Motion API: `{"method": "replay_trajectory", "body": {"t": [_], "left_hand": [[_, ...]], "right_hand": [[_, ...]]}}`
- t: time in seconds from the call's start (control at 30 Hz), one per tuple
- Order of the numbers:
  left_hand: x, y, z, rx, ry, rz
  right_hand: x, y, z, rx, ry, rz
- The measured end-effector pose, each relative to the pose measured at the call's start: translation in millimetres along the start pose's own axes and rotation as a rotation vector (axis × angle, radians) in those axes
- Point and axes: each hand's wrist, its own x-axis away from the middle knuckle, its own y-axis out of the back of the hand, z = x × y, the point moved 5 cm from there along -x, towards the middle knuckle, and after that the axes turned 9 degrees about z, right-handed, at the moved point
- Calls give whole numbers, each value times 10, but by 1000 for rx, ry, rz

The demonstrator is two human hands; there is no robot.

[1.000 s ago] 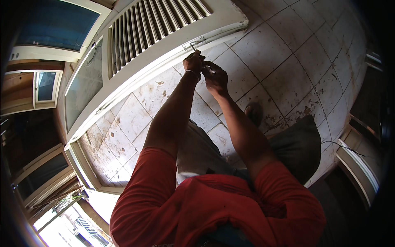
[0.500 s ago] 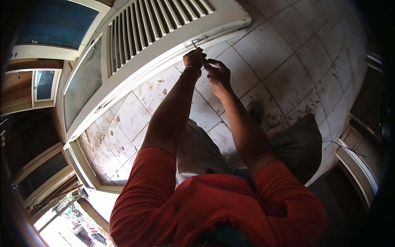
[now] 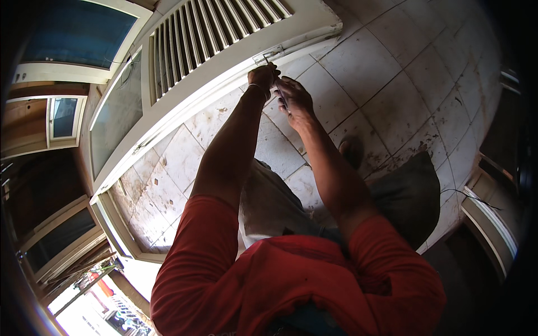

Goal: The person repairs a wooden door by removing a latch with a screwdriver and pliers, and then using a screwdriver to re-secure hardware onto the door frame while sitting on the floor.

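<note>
A white louvred door or shutter panel [image 3: 202, 78] lies across the upper left, its long edge facing me. On that edge, near the far end, is a small bent metal fitting [image 3: 273, 54], possibly a latch or hook. My left hand [image 3: 261, 76] is closed right beside the fitting, its fingers pinched at it; what they grip is too small to make out. Close by on the right, my right hand [image 3: 295, 101] is curled round a slim tool with a dark purplish handle [image 3: 282, 100], like a screwdriver. Its tip is hidden by the left hand.
Dirty white floor tiles [image 3: 381, 61] spread below and to the right. A dark cushion-like shape [image 3: 406, 196] is near my right arm. Framed glass panels [image 3: 78, 36] stand at the left, and a white-edged frame [image 3: 493, 224] with a loose wire stands at the right.
My right hand has turned and opened out slightly around the tool, showing more of its handle. The left hand stays by the fitting.
</note>
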Motion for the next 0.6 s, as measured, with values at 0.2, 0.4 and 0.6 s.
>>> {"method": "replay_trajectory", "body": {"t": [0.2, 0.4, 0.6], "left_hand": [[47, -154, 79, 83, 19, 36], [-37, 3, 58, -97, -58, -25], [73, 138, -32, -648, -381, -338]], "right_hand": [[11, 52, 237, 1164, 605, -295], [172, -2, -63, -354, -26, 149], [174, 147, 137, 29, 73, -63]]}}
